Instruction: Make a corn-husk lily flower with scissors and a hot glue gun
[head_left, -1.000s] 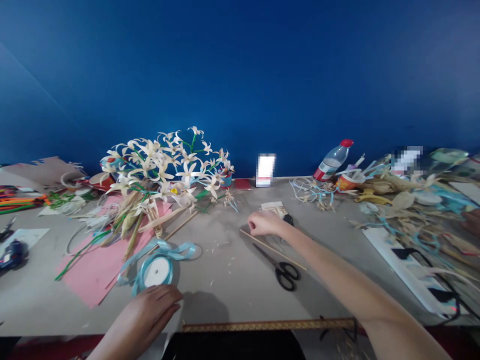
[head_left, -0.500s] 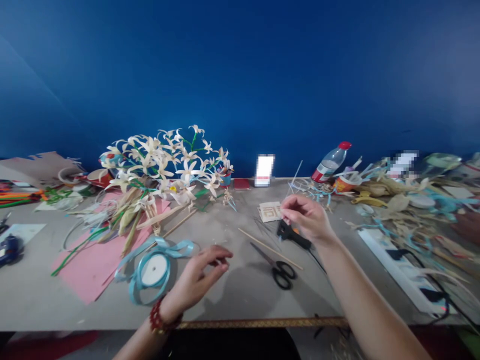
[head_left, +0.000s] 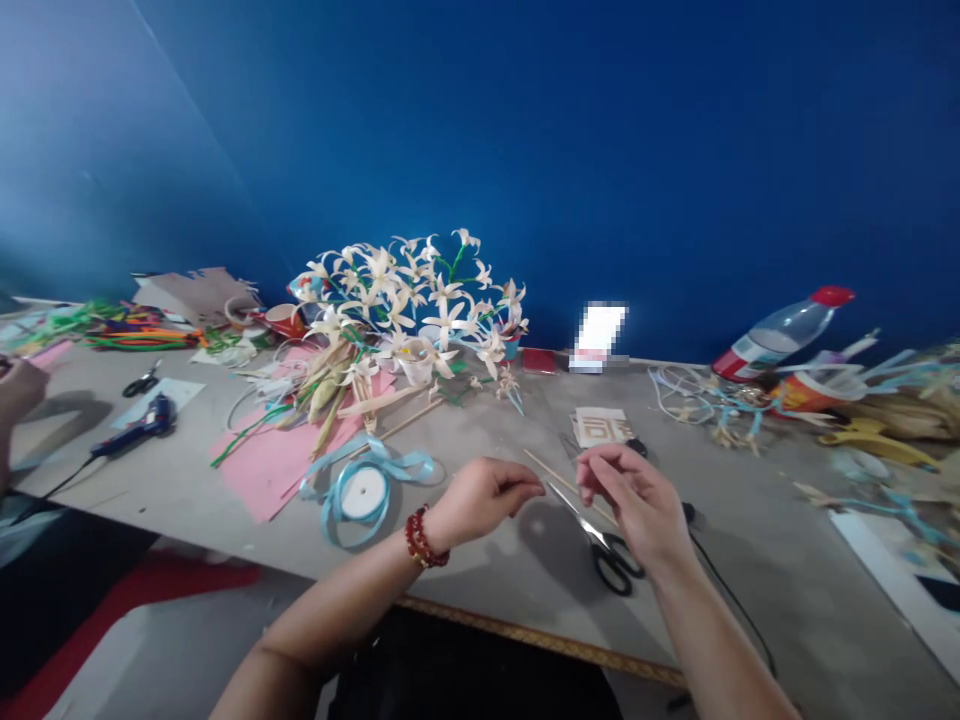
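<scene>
My left hand (head_left: 480, 502), a red beaded bracelet on its wrist, hovers above the table with thumb and fingertips pressed together. Facing it, my right hand (head_left: 630, 500) has its fingers curled in a pinch. Whatever either pinch holds is too small to make out. Scissors (head_left: 613, 568) with black handles lie beneath and between the hands, blades towards my left hand. A thin wooden stick (head_left: 544, 468) lies beside them, partly covered by my right hand. A black glue gun (head_left: 688, 513) is mostly hidden behind that hand. Left of my left hand sits a spool of light blue ribbon (head_left: 364, 492).
White handmade flowers (head_left: 390, 290) stand behind pink paper (head_left: 255, 475). A blue glue gun (head_left: 146, 425) lies left, near another person's hand (head_left: 19, 392). To the right are a tilted bottle (head_left: 780, 337), a paper cup (head_left: 814, 390), craft scraps and a white power strip (head_left: 892, 580).
The view has turned left, so the table's things appear further right. My left hand has closed from loosely spread fingers; my right hand has come down nearer to it. Another person's hand now shows at left.
</scene>
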